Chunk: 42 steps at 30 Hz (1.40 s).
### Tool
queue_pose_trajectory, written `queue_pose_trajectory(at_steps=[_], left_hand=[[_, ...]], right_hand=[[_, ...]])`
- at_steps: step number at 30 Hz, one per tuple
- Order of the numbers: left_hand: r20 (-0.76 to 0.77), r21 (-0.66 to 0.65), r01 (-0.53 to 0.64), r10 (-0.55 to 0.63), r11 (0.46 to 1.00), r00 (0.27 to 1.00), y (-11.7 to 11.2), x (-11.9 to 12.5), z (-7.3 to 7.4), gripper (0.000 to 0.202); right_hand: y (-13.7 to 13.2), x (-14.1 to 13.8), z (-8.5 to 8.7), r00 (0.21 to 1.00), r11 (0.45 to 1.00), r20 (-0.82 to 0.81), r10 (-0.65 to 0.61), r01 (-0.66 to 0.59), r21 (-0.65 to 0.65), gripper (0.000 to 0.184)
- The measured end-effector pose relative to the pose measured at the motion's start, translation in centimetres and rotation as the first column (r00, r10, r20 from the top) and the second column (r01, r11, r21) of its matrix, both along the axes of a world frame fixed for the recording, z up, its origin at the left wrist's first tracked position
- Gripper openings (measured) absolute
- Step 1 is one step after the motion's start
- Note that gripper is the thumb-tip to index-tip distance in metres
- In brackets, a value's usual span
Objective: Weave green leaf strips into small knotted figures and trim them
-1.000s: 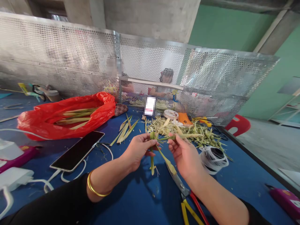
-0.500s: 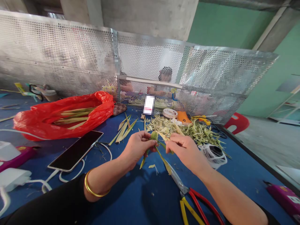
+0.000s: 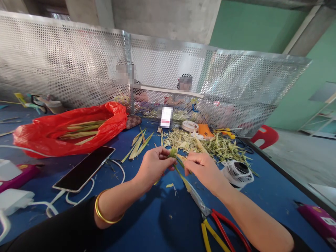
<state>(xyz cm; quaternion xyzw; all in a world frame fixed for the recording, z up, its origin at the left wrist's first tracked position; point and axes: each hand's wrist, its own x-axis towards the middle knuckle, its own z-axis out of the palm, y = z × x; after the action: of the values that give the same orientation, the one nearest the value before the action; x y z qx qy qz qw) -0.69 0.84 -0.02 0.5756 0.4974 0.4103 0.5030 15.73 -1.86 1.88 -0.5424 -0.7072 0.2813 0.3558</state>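
Observation:
My left hand [image 3: 153, 166] pinches a small folded piece of green palm leaf [image 3: 173, 153] just above the blue table [image 3: 147, 224]. My right hand [image 3: 203, 168] is closed on the same leaf strip from the right, its fingertips almost touching the left ones. A loose end of the strip [image 3: 181, 175] hangs down between the hands. Scissors with red and yellow handles [image 3: 210, 217] lie on the table under my right forearm. A spool of white thread [image 3: 237, 172] sits just right of my right hand.
A red plastic bag [image 3: 68, 129] holding long leaves lies at the left. A phone [image 3: 84, 168] on a white cable lies in front of it. Leaf trimmings [image 3: 210, 143] are heaped behind the hands. A perforated metal screen [image 3: 157, 73] closes the table's far side, with people behind it.
My right hand has turned palm-down and moved in toward the left hand. The long leaf end that stuck out to the right is now folded in between the fingers.

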Motion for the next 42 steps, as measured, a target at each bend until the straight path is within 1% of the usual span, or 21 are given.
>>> queue_pose_trajectory(at_steps=[3, 5, 6, 8, 10, 11, 14, 16, 18, 20, 22, 24, 27, 30, 34, 38, 40, 42], left_hand=[[-0.026, 0.039, 0.038, -0.037, 0.999, 0.999, -0.1, 0.1, -0.4, 0.012], [-0.026, 0.057, 0.069, -0.068, 0.996, 0.997, -0.3, 0.2, -0.6, 0.008], [-0.028, 0.066, 0.078, -0.076, 0.995, 0.997, -0.3, 0.2, -0.6, 0.007], [-0.030, 0.095, 0.086, -0.083, 0.992, 0.996, -0.4, 0.3, -0.7, 0.005], [-0.021, 0.145, 0.098, -0.096, 0.985, 0.995, -0.5, 0.3, -0.6, 0.006], [-0.019, 0.172, 0.109, -0.107, 0.979, 0.994, -0.6, 0.3, -0.6, 0.005], [-0.041, 0.225, 0.130, -0.124, 0.966, 0.991, -0.7, 0.3, -0.6, 0.006], [-0.060, 0.228, 0.125, -0.114, 0.966, 0.992, -0.7, 0.3, -0.7, 0.008], [-0.069, 0.235, 0.122, -0.108, 0.964, 0.992, -0.7, 0.2, -0.8, 0.009], [-0.084, 0.252, 0.141, -0.124, 0.957, 0.989, -0.7, 0.2, -0.9, 0.012], [-0.103, 0.265, 0.170, -0.147, 0.949, 0.984, -0.8, 0.2, -0.9, 0.017], [-0.136, 0.270, 0.190, -0.158, 0.944, 0.978, -0.9, 0.2, -0.8, 0.022], [-0.231, 0.274, 0.217, -0.155, 0.937, 0.961, -1.3, 0.3, -0.6, 0.022], [-0.323, 0.265, 0.239, -0.147, 0.934, 0.935, -1.5, 0.3, -0.5, 0.018], [-0.361, 0.267, 0.270, -0.164, 0.925, 0.918, -1.7, 0.2, -0.2, 0.018], [-0.444, 0.276, 0.298, -0.154, 0.914, 0.883, -1.9, 0.2, 0.3, 0.017], [-0.489, 0.290, 0.292, -0.121, 0.912, 0.864, -1.9, 0.2, 0.5, 0.019], [-0.512, 0.314, 0.271, -0.078, 0.910, 0.855, -2.0, 0.2, 0.5, 0.016]], right_hand=[[0.2, -0.1, -0.2, 0.999, 1.000, 0.036, 0.016, -0.017, 0.018, 0.033], [0.3, -0.1, -0.5, 0.996, 0.998, 0.091, 0.015, -0.020, 0.053, 0.033], [0.4, -0.1, -0.6, 0.993, 0.997, 0.116, -0.003, -0.005, 0.072, 0.031], [0.4, -0.1, -0.9, 0.989, 0.992, 0.123, -0.081, 0.068, 0.105, 0.021], [0.5, -0.1, -1.0, 0.986, 0.984, 0.081, -0.146, 0.136, 0.114, 0.013], [0.4, -0.1, -0.9, 0.987, 0.983, 0.055, -0.153, 0.146, 0.112, 0.013], [0.4, 0.0, -0.7, 0.996, 0.993, 0.026, -0.085, 0.083, 0.084, 0.012], [0.5, 0.0, -0.6, 0.999, 0.998, 0.028, -0.030, 0.028, 0.064, 0.015], [0.5, -0.1, -0.7, 0.999, 0.997, 0.048, 0.000, -0.003, 0.074, 0.019], [0.5, -0.2, -0.8, 0.997, 0.991, 0.077, -0.011, 0.001, 0.136, 0.021], [0.4, -0.4, -0.9, 0.994, 0.977, 0.091, -0.053, 0.033, 0.209, 0.020], [0.3, -0.5, -0.9, 0.994, 0.971, 0.072, -0.077, 0.058, 0.233, 0.017], [0.1, -0.5, -0.7, 0.996, 0.983, 0.031, -0.081, 0.074, 0.170, 0.015], [0.2, -0.3, -0.5, 0.995, 0.991, 0.038, -0.097, 0.093, 0.094, 0.016], [0.4, -0.2, -0.5, 0.995, 0.994, 0.028, -0.100, 0.099, 0.035, 0.015], [0.3, -0.7, -0.7, 0.993, 0.993, -0.042, -0.113, 0.114, 0.029, 0.016], [0.2, -1.1, -1.0, 0.990, 0.989, -0.055, -0.132, 0.135, 0.060, 0.016], [0.2, -1.3, -1.2, 0.985, 0.983, -0.066, -0.162, 0.167, 0.074, 0.016]])
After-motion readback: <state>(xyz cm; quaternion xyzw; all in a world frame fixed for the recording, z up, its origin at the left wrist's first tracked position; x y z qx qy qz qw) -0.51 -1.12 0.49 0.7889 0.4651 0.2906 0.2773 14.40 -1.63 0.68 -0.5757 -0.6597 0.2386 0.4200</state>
